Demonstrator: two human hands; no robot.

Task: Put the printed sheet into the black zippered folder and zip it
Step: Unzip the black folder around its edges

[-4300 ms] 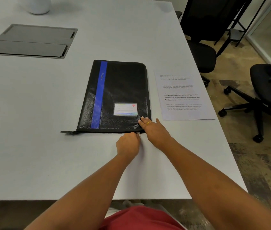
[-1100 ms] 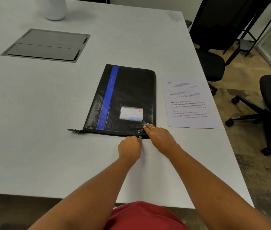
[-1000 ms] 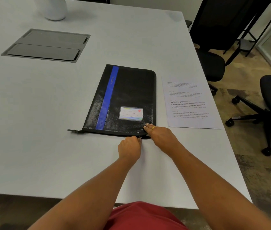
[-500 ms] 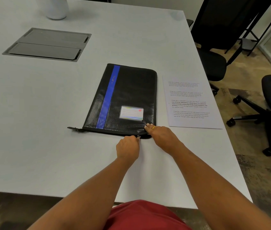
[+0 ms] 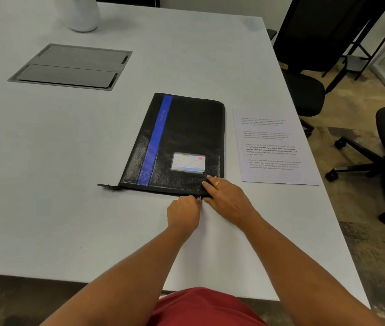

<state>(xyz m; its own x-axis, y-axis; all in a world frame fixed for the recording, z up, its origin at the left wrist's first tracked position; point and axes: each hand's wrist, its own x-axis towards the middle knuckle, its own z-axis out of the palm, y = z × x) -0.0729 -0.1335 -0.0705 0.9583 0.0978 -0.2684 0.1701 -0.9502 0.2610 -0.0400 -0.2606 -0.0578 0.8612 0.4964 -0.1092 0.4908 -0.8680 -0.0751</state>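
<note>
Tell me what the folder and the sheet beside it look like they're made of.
Folder: looks like black faux leather or coated fabric, with a pebbled grain and slight sheen, plus a clear plastic card window. Sheet: plain matte white paper, thin and lying flat.

From my remote seat I see both forearms bare, no sleeves reaching the wrists. My right hand (image 5: pixel 228 202) wears a gold ring (image 5: pixel 217 183) on one finger, and the nails look pale. My left hand (image 5: pixel 183 214) is unadorned, and a red garment (image 5: pixel 200 307) covers the torso below.
</note>
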